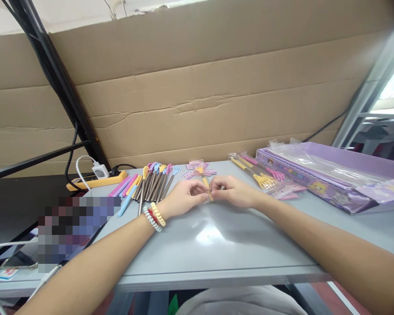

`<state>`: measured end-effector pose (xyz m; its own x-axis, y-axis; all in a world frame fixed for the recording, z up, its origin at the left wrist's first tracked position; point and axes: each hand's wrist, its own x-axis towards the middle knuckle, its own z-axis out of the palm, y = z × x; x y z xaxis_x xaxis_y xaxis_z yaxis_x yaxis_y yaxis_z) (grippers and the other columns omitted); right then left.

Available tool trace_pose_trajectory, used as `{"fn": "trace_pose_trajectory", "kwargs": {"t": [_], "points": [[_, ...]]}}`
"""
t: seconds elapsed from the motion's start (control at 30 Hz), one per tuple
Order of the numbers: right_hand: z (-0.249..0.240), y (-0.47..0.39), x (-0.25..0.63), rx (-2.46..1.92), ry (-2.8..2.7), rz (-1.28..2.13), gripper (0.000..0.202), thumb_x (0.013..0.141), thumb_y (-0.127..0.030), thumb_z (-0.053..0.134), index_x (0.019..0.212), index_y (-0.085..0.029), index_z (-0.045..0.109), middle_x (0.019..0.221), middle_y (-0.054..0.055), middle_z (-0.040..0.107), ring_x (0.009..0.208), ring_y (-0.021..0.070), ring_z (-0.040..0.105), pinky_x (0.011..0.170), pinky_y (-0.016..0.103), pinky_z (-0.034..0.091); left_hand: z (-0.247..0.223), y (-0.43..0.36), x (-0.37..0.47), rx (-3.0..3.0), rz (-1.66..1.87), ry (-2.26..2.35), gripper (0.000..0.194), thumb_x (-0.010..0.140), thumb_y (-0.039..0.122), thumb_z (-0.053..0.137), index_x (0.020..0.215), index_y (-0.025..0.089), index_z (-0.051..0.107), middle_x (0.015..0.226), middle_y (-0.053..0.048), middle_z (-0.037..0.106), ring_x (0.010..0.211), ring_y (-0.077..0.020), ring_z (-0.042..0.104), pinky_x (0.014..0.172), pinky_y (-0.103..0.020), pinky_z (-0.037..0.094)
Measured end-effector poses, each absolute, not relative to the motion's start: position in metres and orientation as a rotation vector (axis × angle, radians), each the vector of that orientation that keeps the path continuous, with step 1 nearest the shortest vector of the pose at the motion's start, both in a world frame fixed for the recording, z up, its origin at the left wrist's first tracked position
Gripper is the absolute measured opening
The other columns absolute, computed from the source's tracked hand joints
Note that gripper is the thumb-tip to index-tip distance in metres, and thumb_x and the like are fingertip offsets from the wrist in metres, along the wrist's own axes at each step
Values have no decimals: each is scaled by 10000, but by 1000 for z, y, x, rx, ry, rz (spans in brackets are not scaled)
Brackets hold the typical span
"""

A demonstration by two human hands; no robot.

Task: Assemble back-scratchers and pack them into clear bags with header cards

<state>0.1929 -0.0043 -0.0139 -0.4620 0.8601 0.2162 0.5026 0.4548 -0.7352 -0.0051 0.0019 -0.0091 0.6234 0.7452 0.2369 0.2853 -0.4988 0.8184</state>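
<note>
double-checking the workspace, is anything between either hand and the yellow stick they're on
Nothing visible stands in the way: the left hand and right hand both reach the yellow stick directly. The pink cards lie beyond the hands, by its far end, and the brown-handled sticks lie off to the left.

Place: apparently a workshop | cardboard wall (197, 83) | grey worktable (265, 247) | bagged scratchers (264, 181) | purple display box (331, 197)
</note>
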Motion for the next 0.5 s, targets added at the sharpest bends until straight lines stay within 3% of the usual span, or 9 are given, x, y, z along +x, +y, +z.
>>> {"fn": "trace_pose_trajectory", "kwargs": {"t": [0.23, 0.5], "points": [[-15, -1, 189, -1313, -1857, 1069, 120, 653, -272, 600, 657, -172, 535, 641, 4, 500, 606, 137, 513, 488, 246, 400, -10, 5, -3, 1919, 724, 909, 107, 758, 243, 617, 793, 143, 629, 705, -9, 627, 623, -104, 545, 593, -236, 441], [-13, -4, 189, -1412, -1531, 1285, 147, 657, -188, 632, 603, -166, 497, 665, 45, 593, 647, 168, 632, 549, 275, 535, -12, 7, -3, 1915, 729, 908, 145, 741, 295, 631, 781, 156, 620, 664, 6, 598, 603, -113, 535, 574, -241, 425]]}}
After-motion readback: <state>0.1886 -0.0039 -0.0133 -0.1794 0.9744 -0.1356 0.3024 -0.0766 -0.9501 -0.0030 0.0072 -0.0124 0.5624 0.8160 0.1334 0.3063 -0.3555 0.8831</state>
